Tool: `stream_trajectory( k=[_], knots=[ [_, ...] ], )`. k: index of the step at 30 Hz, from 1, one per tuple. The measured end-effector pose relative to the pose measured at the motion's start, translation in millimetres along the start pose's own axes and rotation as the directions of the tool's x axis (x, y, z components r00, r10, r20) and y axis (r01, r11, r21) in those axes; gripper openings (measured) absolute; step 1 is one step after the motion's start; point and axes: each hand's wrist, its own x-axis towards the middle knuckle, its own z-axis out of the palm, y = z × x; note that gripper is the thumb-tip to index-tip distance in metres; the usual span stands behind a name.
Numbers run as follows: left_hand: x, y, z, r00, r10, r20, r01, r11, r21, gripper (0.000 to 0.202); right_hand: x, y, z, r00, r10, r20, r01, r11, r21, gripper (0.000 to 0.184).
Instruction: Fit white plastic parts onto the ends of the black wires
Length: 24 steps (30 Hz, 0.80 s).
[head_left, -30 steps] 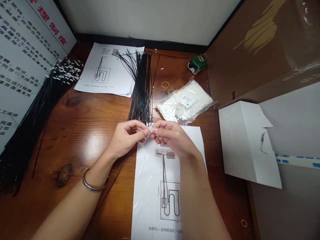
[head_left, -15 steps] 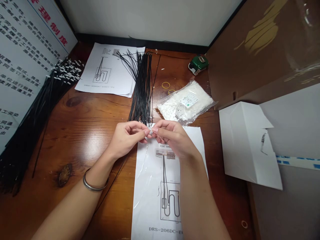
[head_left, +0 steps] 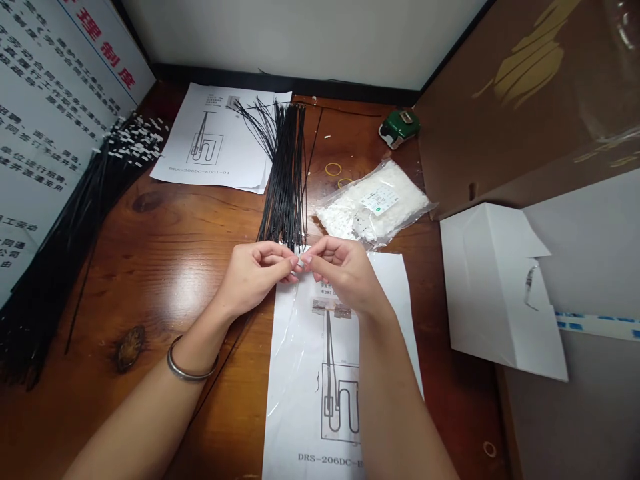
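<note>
My left hand (head_left: 257, 273) and my right hand (head_left: 340, 270) meet fingertip to fingertip over the top of a printed drawing sheet (head_left: 295, 380). Between the pinched fingers shows a small white plastic connector (head_left: 301, 261), mostly hidden, gripped by my right hand. From beneath my left hand a single black wire (head_left: 220, 373) trails down to the lower left; its end is hidden in that hand's closed fingers. Just beyond the fingertips lies a bundle of black wires (head_left: 284, 173). A clear bag of white connectors (head_left: 383, 200) rests behind my right hand.
At left lies a large heap of black wires (head_left: 65, 240) with white ends. Another drawing sheet (head_left: 170, 150) sits at the back, partly under the bundle. A green tape measure (head_left: 400, 127), yellow rubber bands (head_left: 333, 169), a folded white card (head_left: 480, 287) and a brown box (head_left: 480, 120) are also around.
My right hand has shifted slightly up and left, its fingers closer over the white connector. My left hand keeps its pinch in nearly the same spot.
</note>
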Motion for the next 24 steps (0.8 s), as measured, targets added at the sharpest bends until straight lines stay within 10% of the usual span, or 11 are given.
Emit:
stream_trajectory(
  k=[24],
  knots=[
    [1.7, -6.0, 0.1, 0.997, 0.056, 0.050, -0.057, 0.998, 0.014, 0.010, -0.5, -1.2, -1.9, 1.000, 0.006, -0.020, -0.007, 0.997, -0.075, 0.012]
  ],
)
